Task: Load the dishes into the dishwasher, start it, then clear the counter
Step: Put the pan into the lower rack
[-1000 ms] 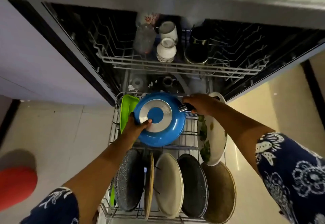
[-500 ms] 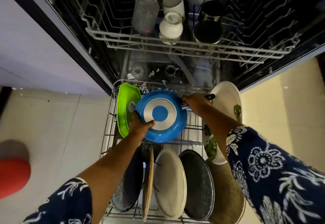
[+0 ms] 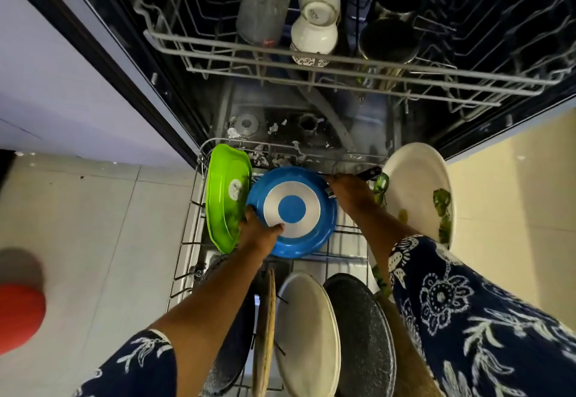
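Between the two hands, over the far end of the lower rack (image 3: 186,241): one blue pan (image 3: 293,209), held bottom-up and tilted toward the viewer. Left hand (image 3: 258,236) grips the near rim, thumb laid on the silver base disc; right hand (image 3: 350,192) is closed round the root of the black handle (image 3: 369,173). Two-handed hold judged to steady the pan while it is angled into the rack so water can drain. Finish: glossy blue enamel, silver ring, blue centre spot (no residue visible). Just left of the left hand, beside the pan rim: green tray (image 3: 226,197), on edge. Right of the right hand: white leaf-patterned plate (image 3: 417,191), upright. Nearer than both hands: row of plates standing in tines, among them a white plate (image 3: 307,334).
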The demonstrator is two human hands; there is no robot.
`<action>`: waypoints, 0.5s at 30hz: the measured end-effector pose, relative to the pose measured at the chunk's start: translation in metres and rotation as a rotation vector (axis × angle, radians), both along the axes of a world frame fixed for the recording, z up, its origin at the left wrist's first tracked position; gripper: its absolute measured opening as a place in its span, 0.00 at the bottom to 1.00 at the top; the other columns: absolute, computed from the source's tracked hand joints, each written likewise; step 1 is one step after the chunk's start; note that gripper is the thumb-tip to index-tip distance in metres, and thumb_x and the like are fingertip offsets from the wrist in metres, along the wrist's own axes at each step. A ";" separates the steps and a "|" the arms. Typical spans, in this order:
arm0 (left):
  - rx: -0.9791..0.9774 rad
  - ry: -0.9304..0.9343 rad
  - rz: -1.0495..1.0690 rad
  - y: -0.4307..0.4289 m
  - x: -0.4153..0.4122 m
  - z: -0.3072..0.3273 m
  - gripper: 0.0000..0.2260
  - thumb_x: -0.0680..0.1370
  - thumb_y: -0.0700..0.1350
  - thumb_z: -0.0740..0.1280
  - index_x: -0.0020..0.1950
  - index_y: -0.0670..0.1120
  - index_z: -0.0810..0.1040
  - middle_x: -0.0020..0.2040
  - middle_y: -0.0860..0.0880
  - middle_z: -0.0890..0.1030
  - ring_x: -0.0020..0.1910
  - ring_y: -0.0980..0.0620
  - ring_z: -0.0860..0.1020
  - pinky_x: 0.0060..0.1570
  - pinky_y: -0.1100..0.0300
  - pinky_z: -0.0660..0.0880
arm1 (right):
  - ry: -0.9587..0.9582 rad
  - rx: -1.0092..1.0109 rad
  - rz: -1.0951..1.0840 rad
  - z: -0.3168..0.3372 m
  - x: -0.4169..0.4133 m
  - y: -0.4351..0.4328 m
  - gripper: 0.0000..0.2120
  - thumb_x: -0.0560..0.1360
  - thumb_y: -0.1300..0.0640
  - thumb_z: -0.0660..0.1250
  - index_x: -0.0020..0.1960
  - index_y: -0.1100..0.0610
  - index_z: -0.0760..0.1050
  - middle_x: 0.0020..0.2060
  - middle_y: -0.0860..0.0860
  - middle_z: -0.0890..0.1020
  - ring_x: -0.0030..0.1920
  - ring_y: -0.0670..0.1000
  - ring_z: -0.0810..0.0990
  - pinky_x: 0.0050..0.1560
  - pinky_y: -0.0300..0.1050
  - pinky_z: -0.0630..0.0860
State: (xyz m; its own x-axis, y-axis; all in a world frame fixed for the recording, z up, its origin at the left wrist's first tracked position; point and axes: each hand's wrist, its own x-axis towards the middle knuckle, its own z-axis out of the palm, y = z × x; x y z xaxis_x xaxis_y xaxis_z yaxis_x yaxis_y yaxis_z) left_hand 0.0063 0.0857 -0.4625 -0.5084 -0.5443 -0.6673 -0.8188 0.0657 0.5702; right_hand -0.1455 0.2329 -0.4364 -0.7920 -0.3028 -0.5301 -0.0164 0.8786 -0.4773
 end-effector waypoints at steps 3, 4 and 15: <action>-0.036 -0.042 -0.071 0.002 0.001 -0.001 0.43 0.71 0.46 0.74 0.78 0.46 0.51 0.71 0.37 0.62 0.67 0.35 0.66 0.64 0.43 0.69 | 0.114 0.144 0.140 -0.007 0.000 0.001 0.17 0.80 0.46 0.53 0.61 0.52 0.72 0.60 0.52 0.78 0.58 0.56 0.76 0.56 0.46 0.71; -0.055 -0.052 -0.103 0.003 0.003 -0.001 0.43 0.71 0.46 0.74 0.78 0.46 0.50 0.71 0.36 0.61 0.68 0.35 0.65 0.65 0.44 0.67 | 0.160 0.208 0.226 -0.008 0.001 0.003 0.17 0.80 0.50 0.55 0.66 0.53 0.69 0.63 0.54 0.75 0.62 0.57 0.73 0.59 0.48 0.70; -0.386 -0.015 -0.789 -0.030 -0.010 -0.004 0.57 0.63 0.58 0.77 0.78 0.50 0.39 0.79 0.45 0.46 0.77 0.42 0.47 0.73 0.43 0.55 | 0.103 -0.010 0.178 -0.023 0.023 0.005 0.25 0.78 0.54 0.62 0.73 0.56 0.61 0.75 0.53 0.59 0.76 0.57 0.49 0.74 0.52 0.54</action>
State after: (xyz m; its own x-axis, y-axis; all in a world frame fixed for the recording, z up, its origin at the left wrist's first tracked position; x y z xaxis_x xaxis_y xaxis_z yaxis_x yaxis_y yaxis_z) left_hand -0.0042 0.0553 -0.4663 -0.8243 -0.2274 -0.5185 -0.4606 0.8019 0.3806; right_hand -0.1226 0.2375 -0.4591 -0.7753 -0.4480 -0.4451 -0.2205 0.8525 -0.4740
